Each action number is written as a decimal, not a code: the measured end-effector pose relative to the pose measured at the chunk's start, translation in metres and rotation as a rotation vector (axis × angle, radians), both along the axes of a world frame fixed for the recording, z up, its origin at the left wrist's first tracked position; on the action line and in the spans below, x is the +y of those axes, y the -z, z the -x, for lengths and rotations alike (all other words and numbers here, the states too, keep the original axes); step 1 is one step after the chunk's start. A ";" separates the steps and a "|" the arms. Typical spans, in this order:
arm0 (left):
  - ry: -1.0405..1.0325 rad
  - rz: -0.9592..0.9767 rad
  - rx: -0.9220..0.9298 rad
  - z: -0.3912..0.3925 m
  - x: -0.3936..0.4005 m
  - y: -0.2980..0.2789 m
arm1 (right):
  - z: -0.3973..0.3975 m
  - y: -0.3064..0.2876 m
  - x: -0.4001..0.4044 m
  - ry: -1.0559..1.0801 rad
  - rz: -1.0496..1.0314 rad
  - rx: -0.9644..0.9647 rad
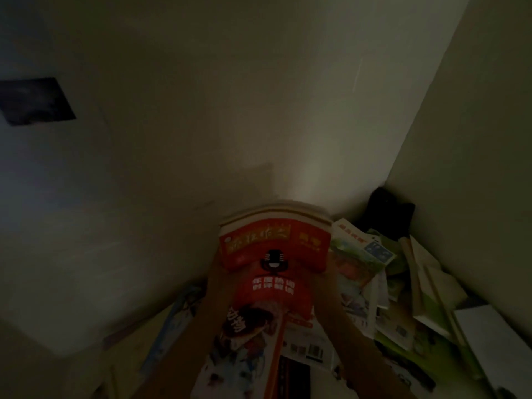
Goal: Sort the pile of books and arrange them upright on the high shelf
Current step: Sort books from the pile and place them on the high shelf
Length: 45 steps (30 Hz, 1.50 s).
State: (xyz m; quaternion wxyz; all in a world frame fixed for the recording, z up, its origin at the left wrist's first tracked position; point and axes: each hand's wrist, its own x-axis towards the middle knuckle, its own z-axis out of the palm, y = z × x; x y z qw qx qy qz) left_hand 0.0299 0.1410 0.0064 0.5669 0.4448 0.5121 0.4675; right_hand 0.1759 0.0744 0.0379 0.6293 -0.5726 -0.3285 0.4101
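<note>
In the dim head view a thick red book (273, 243) with a microphone picture on its cover is raised in front of me, its page edges facing up. My left hand (215, 272) grips its left side and my right hand (331, 272) grips its right side; both forearms reach up from below. Under it lie more books: one with a red and white illustrated cover (244, 341) and a pile of loose books with green and blue covers (362, 254) to the right. The shelf itself is not clearly visible.
A pale wall rises ahead and a second wall closes the corner on the right. A black object (388, 211) sits in that corner. A thin blue book (178, 318) leans at the left. A white board (498, 341) lies at the lower right. A dark rectangle (34, 100) hangs upper left.
</note>
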 end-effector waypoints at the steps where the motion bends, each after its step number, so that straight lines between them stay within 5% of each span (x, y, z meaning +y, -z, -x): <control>1: 0.022 -0.037 -0.021 0.002 -0.006 -0.005 | 0.001 -0.005 -0.005 -0.012 -0.010 0.002; 8: 0.121 -0.202 -0.104 0.044 -0.055 -0.076 | 0.007 -0.046 -0.039 -0.059 -0.047 0.077; 12: 0.146 -0.309 0.044 0.074 -0.107 -0.114 | 0.018 -0.084 -0.066 -0.185 -0.093 0.175; 20: -0.353 -0.402 -0.046 0.125 -0.248 -0.181 | 0.086 -0.171 -0.129 -0.562 -0.233 0.218; 29: -0.787 -0.762 0.080 0.239 -0.358 -0.330 | 0.237 -0.328 -0.173 -0.956 -0.530 0.258; 41: -1.054 -1.054 0.234 0.401 -0.327 -0.484 | 0.445 -0.501 -0.116 -1.172 -0.783 0.154; 45: -1.163 -1.102 0.313 0.448 -0.279 -0.519 | 0.509 -0.540 -0.080 -0.857 -0.992 -0.095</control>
